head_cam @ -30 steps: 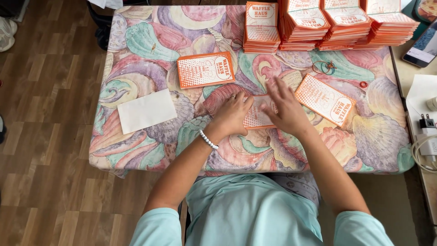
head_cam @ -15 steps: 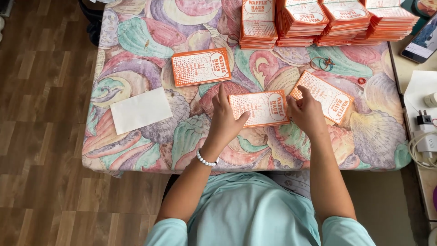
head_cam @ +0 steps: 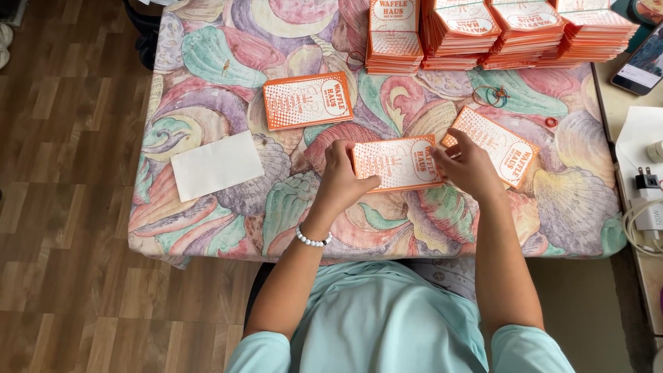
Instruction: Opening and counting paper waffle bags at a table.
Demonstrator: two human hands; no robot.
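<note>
Left hand (head_cam: 340, 179) and right hand (head_cam: 471, 166) gripped the orange-and-white card (head_cam: 395, 162) by its short ends, fingers curled closed. Card sat over the shell-print tablecloth (head_cam: 207, 83), a second card (head_cam: 498, 145) just beside the right hand.

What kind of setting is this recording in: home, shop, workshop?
Probably a home room used for paper handwork. A small table with a shell-print cloth stands on wood-plank flooring, stacks of orange printed cards line its far edge, and both hands grip one small stack of cards.

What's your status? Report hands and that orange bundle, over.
Left hand and right hand grip the orange card bundle by its ends. Bundle above the tablecloth. Loose card stacks either side, none blocking.
</note>
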